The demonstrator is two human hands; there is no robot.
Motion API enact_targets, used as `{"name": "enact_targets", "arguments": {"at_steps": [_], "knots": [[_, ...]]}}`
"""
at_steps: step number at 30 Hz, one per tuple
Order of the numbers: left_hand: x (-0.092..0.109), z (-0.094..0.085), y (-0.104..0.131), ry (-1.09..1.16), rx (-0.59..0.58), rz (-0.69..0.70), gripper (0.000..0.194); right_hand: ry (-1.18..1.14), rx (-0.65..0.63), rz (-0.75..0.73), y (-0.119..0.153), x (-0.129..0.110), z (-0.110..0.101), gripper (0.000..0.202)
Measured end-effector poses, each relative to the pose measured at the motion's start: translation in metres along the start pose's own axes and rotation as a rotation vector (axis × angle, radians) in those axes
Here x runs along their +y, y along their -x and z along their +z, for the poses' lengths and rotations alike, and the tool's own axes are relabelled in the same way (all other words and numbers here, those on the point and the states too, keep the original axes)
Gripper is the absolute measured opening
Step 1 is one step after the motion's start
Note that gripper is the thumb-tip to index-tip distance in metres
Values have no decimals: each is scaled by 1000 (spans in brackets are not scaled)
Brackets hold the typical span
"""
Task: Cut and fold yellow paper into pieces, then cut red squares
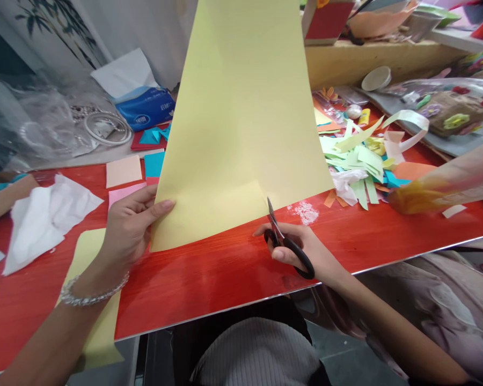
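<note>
A large sheet of yellow paper [245, 118] rises from the table, its lower edge towards me. My left hand [131, 225] pinches its lower left side, thumb on top and fingers behind. In my right hand [301, 246] are scissors [292, 254] with black handles, thumb and fingers at the loops. Their blades meet the sheet's lower edge, right of its middle, where a cut runs into the paper and a flap stands slightly raised. Under my left forearm lies another yellow strip [84, 257], hanging over the table's front edge.
On the red table [193, 284], paper scraps [358, 161] lie heaped at the right, beside a plastic-wrapped roll [446, 177]. White tissue [48, 220] and small coloured squares [123, 170] lie left. A blue tissue pack [145, 107] stands behind. A tray with felt flowers [454, 120] sits back right.
</note>
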State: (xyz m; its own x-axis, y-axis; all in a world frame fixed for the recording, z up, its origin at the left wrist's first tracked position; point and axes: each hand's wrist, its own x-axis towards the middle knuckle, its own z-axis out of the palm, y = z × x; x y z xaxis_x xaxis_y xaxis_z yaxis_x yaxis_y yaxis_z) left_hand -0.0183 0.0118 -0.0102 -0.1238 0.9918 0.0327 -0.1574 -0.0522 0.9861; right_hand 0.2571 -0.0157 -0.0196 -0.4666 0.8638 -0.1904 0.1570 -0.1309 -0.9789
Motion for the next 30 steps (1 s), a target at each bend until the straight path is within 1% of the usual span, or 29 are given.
{"name": "enact_targets", "arguments": {"at_steps": [9, 19, 27, 30], "knots": [[1, 0, 1, -5, 2, -10, 30, 48, 40, -8, 1, 0, 3, 36], [0, -1, 0, -1, 2, -9, 30, 6, 62, 50, 3, 3, 4, 34], [0, 0, 1, -19, 24, -22, 31, 7, 74, 21, 2, 6, 6, 29], [0, 0, 1, -9, 35, -36, 34, -14, 83, 39, 2, 5, 6, 31]]}}
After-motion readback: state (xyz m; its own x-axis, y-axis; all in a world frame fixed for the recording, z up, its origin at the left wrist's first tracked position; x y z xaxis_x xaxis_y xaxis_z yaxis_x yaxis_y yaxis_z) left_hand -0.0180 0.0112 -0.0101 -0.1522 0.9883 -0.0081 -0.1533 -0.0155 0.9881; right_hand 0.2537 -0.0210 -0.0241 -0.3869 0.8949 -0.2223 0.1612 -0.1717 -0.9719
